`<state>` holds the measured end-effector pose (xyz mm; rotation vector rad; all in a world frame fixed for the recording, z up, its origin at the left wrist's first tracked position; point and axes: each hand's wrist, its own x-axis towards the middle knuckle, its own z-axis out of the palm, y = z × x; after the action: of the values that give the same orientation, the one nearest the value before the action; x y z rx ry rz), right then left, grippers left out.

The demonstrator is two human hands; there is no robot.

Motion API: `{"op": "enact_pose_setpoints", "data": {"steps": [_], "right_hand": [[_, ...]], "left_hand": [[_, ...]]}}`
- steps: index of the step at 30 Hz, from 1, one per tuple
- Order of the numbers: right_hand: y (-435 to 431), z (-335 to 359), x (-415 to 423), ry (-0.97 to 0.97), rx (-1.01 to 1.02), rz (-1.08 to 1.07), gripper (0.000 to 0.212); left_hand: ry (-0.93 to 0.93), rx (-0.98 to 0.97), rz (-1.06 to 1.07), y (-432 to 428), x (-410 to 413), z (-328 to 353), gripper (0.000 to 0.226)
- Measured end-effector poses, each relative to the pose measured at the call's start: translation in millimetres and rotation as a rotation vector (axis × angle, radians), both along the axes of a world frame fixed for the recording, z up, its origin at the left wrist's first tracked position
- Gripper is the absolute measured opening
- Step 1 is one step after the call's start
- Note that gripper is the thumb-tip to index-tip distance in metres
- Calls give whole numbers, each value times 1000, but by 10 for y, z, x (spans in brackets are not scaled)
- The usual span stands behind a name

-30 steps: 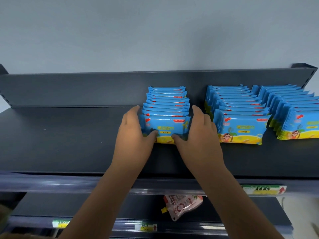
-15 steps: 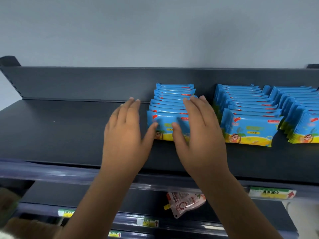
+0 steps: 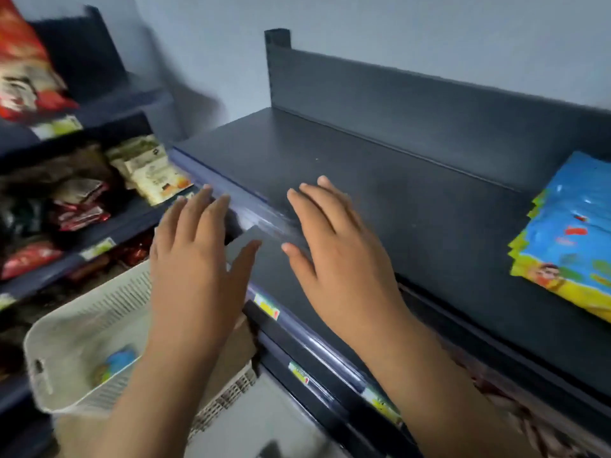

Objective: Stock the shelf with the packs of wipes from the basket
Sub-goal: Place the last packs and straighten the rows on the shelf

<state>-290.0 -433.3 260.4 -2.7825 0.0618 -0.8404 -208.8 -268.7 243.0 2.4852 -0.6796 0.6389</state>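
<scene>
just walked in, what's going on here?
A person is stocking a dark shelf with blue packs of wipes, some already lined up at its right end. The left hand and right hand are both open and empty, over the shelf's front edge. The white basket, lower left, holds at least one more pack.

Both hands point(image 3: 198, 269) point(image 3: 344, 262) flat, fingers spread.

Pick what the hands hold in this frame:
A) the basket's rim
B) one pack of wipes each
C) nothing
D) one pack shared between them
C: the left hand and right hand are spread open and empty, while a pack of wipes lies in the basket.
</scene>
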Motion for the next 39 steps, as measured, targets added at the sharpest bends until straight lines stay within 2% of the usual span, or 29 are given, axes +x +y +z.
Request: {"op": "enact_pose_setpoints", "data": {"steps": [6,10,15,19,22,25,28,31,34,37,39], "right_hand": [[1176,-304,1003,145,-46,287,59],[1957,-621,1633,266,25,410,55],[2671,-1308,2354,553,209,466,50],[3014,-2060,2838,883,338,391,49],[3245,-2723,3141,1159,274,299,44],[3506,-3368,3351,1427,172,200,25],[3685,-3922,3500,1617,197,128,31],[3804,-4323,3585,1748,326,80,31],[3802,-4514,3560,1920,460,-72,22],[3760,-4735,3548,1996,795,-198,20],[3716,-4793,3537,2019,943,-227,18]], "left_hand": [[172,-16,290,1380,544,-439,64],[328,-125,418,2254,1043,-930,51],[659,-321,585,2947,1583,-1571,39],[994,-421,681,3114,1994,-2201,35],[1140,-194,638,3195,2281,-2862,38],[1222,113,554,3267,2539,-3475,42],[1291,289,500,3302,2767,-3965,48],[1318,440,483,3352,2877,-4336,77],[1302,432,518,3382,2880,-4554,93],[1248,444,517,3402,2920,-4641,101],[1233,469,510,3411,2970,-4620,111]]}}
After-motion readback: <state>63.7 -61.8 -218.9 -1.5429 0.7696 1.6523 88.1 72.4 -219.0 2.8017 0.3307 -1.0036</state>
